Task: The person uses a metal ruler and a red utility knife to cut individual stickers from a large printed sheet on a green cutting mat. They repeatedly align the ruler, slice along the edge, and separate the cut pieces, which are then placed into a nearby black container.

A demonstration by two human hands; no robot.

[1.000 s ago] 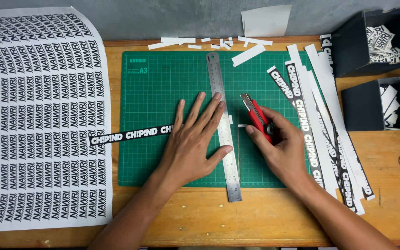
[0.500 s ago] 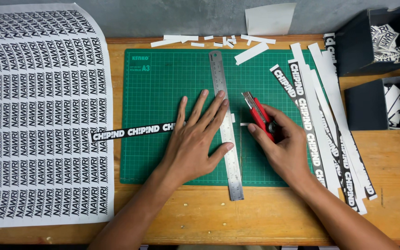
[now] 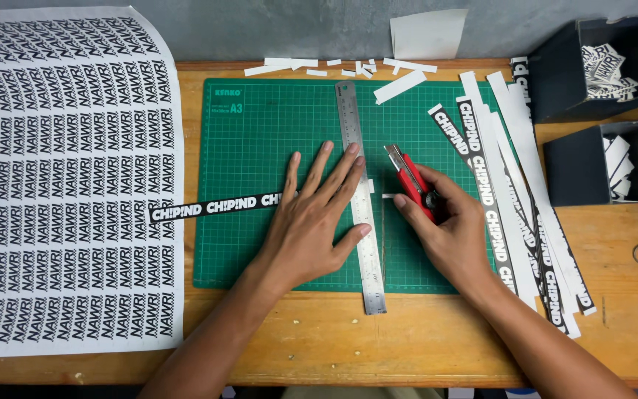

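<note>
Left hand point(image 3: 311, 222) lay flat, fingers spread, pinning the ruler point(image 3: 359, 199) and strip point(image 3: 212, 207) on the mat point(image 3: 260, 125); right hand point(image 3: 448, 229) gripped the knife point(image 3: 410, 179) beside the ruler, mid-trim. Cutting likely needed steady pressure along the edge

We see a large white sheet of labels point(image 3: 68, 177) at the left, printed in rows of black lettering, lying partly over the table edge. One black label strip point(image 3: 215, 206) with white letters lies across the left edge of the green mat and goes under our left hand point(image 3: 315, 218). At the right of the mat a pile of long strips point(image 3: 515, 199) lies slanted, some black with white letters, some plain white. At the far right two dark open boxes stand: the upper box point(image 3: 555, 81) holds small cut labels, the lower box point(image 3: 577, 166) holds white pieces.
</note>
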